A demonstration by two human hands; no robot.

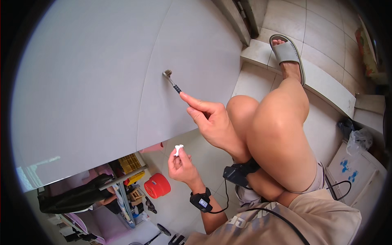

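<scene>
My right hand is closed round the handle of a slim tool. The tool has a black ribbed grip, a metal neck and a small angled brownish head. That head lies against or just in front of a large light-grey panel; I cannot tell whether they touch. Lower and to the left, my left hand pinches a small white piece between thumb and fingers. The piece looks crumpled or irregular, and part of it is hidden by the fingertips.
A red bucket-like container stands on the tiled floor, near a cluttered rack with yellow crates. My bent legs are close on the right, one sandalled foot on a step. Cables run from both wrist devices.
</scene>
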